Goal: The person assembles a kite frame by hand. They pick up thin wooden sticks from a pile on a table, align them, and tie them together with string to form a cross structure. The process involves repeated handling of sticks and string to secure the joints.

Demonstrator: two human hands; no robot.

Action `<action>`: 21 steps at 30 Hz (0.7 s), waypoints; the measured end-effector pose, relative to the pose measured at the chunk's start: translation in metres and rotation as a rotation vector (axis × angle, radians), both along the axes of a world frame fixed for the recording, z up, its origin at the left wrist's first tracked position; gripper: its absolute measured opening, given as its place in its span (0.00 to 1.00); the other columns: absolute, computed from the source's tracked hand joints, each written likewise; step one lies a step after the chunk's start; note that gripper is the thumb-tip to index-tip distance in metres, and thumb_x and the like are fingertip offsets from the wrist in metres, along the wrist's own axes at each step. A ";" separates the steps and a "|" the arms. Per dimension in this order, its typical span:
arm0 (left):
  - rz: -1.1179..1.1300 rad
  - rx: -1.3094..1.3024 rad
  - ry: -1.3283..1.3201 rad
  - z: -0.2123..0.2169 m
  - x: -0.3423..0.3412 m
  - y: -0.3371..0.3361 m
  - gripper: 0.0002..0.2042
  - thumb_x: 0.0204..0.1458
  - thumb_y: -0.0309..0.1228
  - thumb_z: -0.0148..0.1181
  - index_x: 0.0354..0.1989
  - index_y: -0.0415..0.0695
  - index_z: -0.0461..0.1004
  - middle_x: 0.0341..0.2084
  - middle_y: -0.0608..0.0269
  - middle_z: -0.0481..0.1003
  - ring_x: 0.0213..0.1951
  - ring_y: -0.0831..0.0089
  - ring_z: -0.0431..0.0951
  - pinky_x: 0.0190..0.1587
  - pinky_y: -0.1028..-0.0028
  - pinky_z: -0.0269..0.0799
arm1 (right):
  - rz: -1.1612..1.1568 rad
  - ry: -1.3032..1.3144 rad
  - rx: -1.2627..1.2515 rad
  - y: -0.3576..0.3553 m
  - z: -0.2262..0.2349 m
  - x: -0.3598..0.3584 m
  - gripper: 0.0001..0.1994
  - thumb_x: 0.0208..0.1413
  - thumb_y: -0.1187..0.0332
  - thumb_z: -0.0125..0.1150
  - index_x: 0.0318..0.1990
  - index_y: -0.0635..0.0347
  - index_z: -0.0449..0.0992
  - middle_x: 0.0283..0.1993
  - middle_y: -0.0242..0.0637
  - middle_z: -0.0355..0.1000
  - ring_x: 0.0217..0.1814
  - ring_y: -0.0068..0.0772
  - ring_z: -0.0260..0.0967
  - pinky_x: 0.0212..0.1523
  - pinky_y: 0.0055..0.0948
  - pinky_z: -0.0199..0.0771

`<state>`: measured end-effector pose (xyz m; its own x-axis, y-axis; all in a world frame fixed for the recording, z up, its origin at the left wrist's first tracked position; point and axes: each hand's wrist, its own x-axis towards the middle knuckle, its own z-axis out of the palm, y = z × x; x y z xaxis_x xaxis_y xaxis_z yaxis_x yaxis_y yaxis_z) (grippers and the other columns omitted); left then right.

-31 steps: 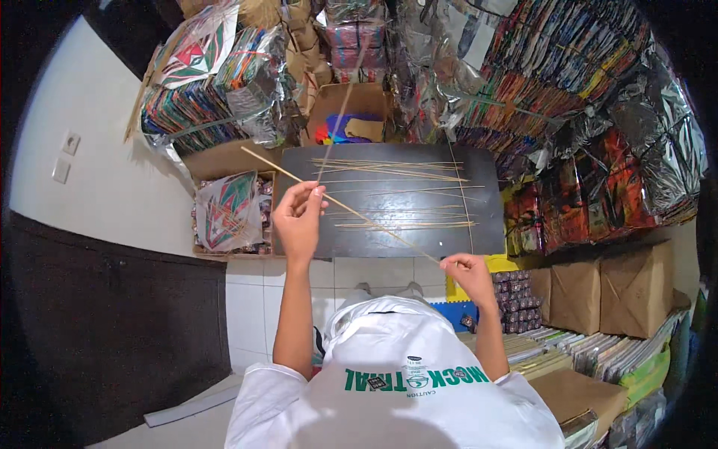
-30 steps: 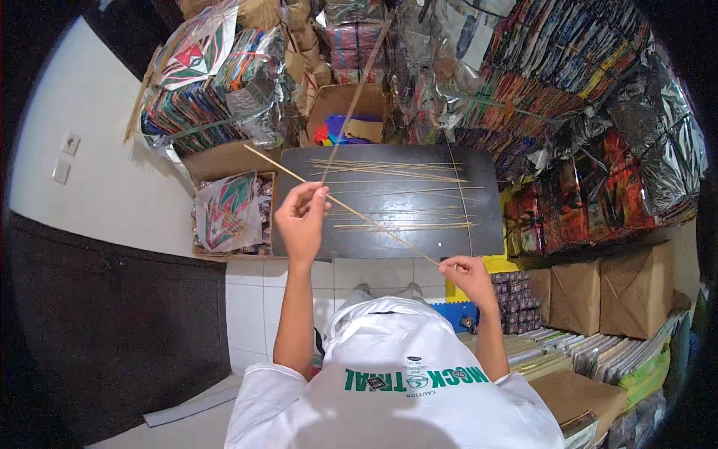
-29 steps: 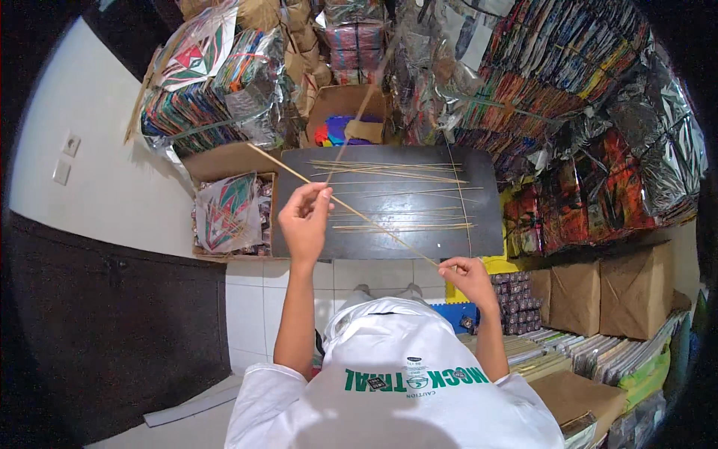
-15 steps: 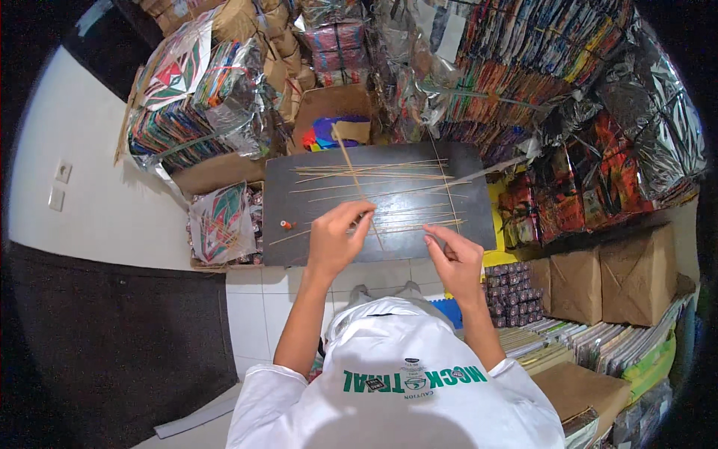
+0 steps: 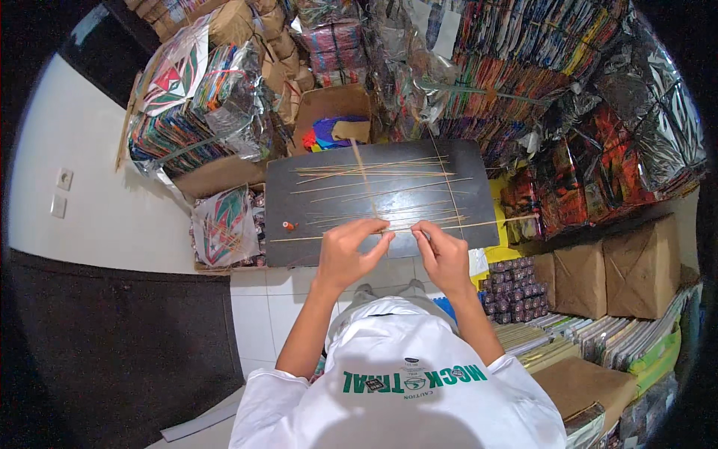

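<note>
My left hand (image 5: 350, 251) pinches thin bamboo sticks just above the near edge of a dark tabletop (image 5: 280, 198). One bamboo stick (image 5: 363, 176), blurred, points away from me from those fingers. Another long bamboo stick (image 5: 497, 221) runs sideways past both hands, beyond the table's right edge. My right hand (image 5: 447, 258) pinches this sideways stick close to the left fingertips. The fingertips hide the spot where the sticks meet. Several loose bamboo sticks (image 5: 329, 176) lie across the table. A small orange thread spool (image 5: 289, 225) stands near the left edge.
An open cardboard box (image 5: 314, 112) with coloured material sits behind the table. Tied stacks of folded printed sheets (image 5: 516, 45) rise at the back. On the right are brown wrapped parcels (image 5: 639, 266) and stacked small dark boxes (image 5: 516, 288). A kite-like printed sheet (image 5: 224, 224) rests at left.
My hands have come together near the table's front edge, the left moving right and nearer. The slanted long stick now lies almost level across them, and the right fingers have closed on it.
</note>
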<state>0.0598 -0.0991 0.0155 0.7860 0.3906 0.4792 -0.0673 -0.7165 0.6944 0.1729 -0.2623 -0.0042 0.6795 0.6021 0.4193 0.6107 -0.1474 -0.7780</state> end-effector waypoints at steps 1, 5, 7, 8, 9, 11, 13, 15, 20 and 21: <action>0.032 -0.012 -0.021 0.001 0.000 0.000 0.06 0.48 0.22 0.66 0.36 0.40 0.81 0.33 0.56 0.82 0.34 0.67 0.83 0.39 0.72 0.78 | -0.005 0.003 -0.001 -0.001 -0.003 -0.001 0.06 0.58 0.75 0.62 0.42 0.62 0.79 0.22 0.31 0.74 0.17 0.13 0.60 0.18 0.20 0.58; 0.255 0.054 -0.147 0.014 -0.004 0.020 0.07 0.51 0.22 0.66 0.38 0.39 0.81 0.33 0.58 0.82 0.36 0.71 0.83 0.41 0.75 0.76 | -0.013 0.108 -0.089 -0.013 0.000 -0.002 0.07 0.60 0.70 0.61 0.43 0.61 0.77 0.33 0.43 0.79 0.27 0.34 0.79 0.27 0.30 0.75; 0.335 -0.022 -0.204 0.012 -0.012 0.044 0.07 0.54 0.21 0.63 0.40 0.39 0.80 0.34 0.59 0.81 0.37 0.73 0.82 0.41 0.76 0.76 | -0.032 0.147 -0.110 -0.021 -0.002 -0.001 0.07 0.60 0.71 0.60 0.43 0.61 0.77 0.27 0.42 0.77 0.22 0.30 0.74 0.22 0.29 0.69; 0.374 -0.060 -0.232 0.013 -0.017 0.054 0.07 0.55 0.21 0.62 0.41 0.38 0.79 0.34 0.59 0.81 0.37 0.74 0.82 0.41 0.76 0.76 | -0.043 0.168 -0.120 -0.025 -0.003 -0.001 0.07 0.60 0.71 0.60 0.43 0.61 0.77 0.24 0.41 0.76 0.20 0.28 0.72 0.20 0.29 0.66; 0.410 -0.114 -0.248 0.018 -0.022 0.060 0.07 0.55 0.20 0.61 0.41 0.38 0.79 0.34 0.59 0.81 0.37 0.73 0.82 0.41 0.76 0.76 | -0.060 0.177 -0.133 -0.030 -0.004 0.000 0.06 0.60 0.71 0.60 0.42 0.61 0.78 0.22 0.40 0.73 0.18 0.26 0.68 0.19 0.28 0.63; 0.482 -0.222 -0.281 0.035 -0.033 0.071 0.07 0.54 0.17 0.60 0.40 0.37 0.78 0.35 0.58 0.81 0.36 0.72 0.83 0.40 0.76 0.77 | -0.093 0.195 -0.160 -0.036 -0.010 0.002 0.06 0.60 0.71 0.61 0.41 0.61 0.78 0.16 0.37 0.67 0.15 0.22 0.60 0.18 0.28 0.57; 0.482 -0.147 -0.266 0.035 -0.049 0.085 0.08 0.55 0.16 0.59 0.42 0.37 0.77 0.35 0.58 0.81 0.36 0.73 0.82 0.40 0.76 0.77 | -0.132 0.182 -0.154 -0.041 -0.016 0.003 0.05 0.59 0.70 0.61 0.41 0.61 0.78 0.14 0.35 0.61 0.15 0.22 0.55 0.18 0.28 0.53; 0.479 -0.133 -0.288 0.036 -0.057 0.088 0.10 0.55 0.16 0.59 0.45 0.37 0.75 0.35 0.58 0.81 0.36 0.72 0.82 0.40 0.75 0.77 | -0.171 0.207 -0.153 -0.042 -0.022 0.004 0.05 0.59 0.70 0.61 0.40 0.61 0.78 0.13 0.33 0.57 0.15 0.21 0.51 0.18 0.29 0.51; 0.396 -0.136 -0.189 0.033 -0.066 0.070 0.16 0.55 0.19 0.61 0.52 0.38 0.74 0.37 0.56 0.81 0.37 0.74 0.81 0.42 0.76 0.76 | -0.240 0.308 -0.097 -0.040 -0.045 0.006 0.05 0.59 0.70 0.62 0.38 0.62 0.79 0.13 0.28 0.54 0.16 0.17 0.47 0.19 0.28 0.46; 0.393 -0.163 -0.108 0.036 -0.065 0.062 0.16 0.55 0.20 0.62 0.53 0.38 0.74 0.37 0.57 0.81 0.38 0.74 0.81 0.43 0.77 0.76 | -0.242 0.352 -0.075 -0.039 -0.044 0.006 0.06 0.59 0.70 0.62 0.38 0.62 0.79 0.14 0.26 0.54 0.17 0.16 0.47 0.19 0.27 0.45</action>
<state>-0.0049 -0.0374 0.0520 0.5112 0.7274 0.4578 0.1099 -0.5835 0.8046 0.1790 -0.3018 -0.0485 0.8987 0.4275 0.0981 0.2510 -0.3181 -0.9142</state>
